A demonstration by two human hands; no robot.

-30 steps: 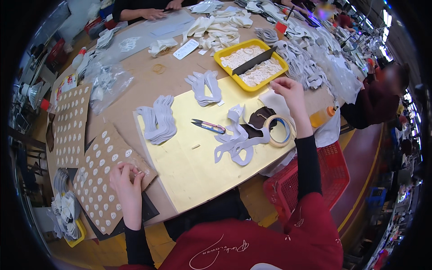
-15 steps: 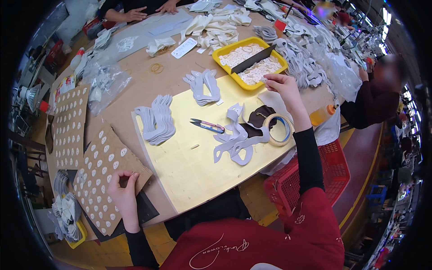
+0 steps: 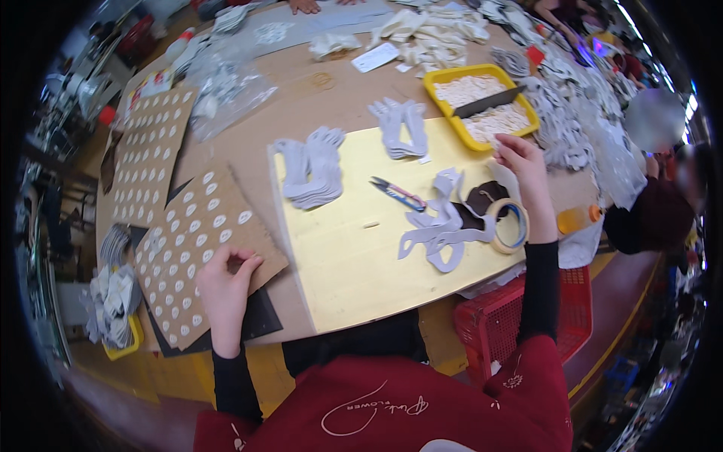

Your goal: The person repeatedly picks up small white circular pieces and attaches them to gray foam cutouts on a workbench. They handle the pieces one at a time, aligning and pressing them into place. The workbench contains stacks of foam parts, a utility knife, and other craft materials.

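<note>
My left hand (image 3: 226,290) is over the right corner of a brown card (image 3: 197,241) dotted with rows of small white oval pieces. Its thumb and forefinger are pinched; what they hold, if anything, is too small to make out. Just below the near edge of a yellow divided tray (image 3: 429,87), my right hand (image 3: 525,172) pinches a small white piece (image 3: 496,141). Loose white pieces (image 3: 493,124) fill both halves of the tray. Beneath the right hand lie a roll of tape (image 3: 521,226), dark fabric scraps (image 3: 473,217) and grey cut-out parts (image 3: 444,233).
Thread snips (image 3: 399,193) and two stacks of grey parts (image 3: 312,169) rest on a yellow sheet (image 3: 354,279). Another dotted card (image 3: 154,151) lies far left. An orange bottle (image 3: 576,219) stands right, above a red crate (image 3: 493,324). Co-workers sit across and at right.
The whole view has shifted, so the table appears further right and higher. My right hand has drawn slightly back from the tray's edge. My left hand stays over the card's corner, still pinched.
</note>
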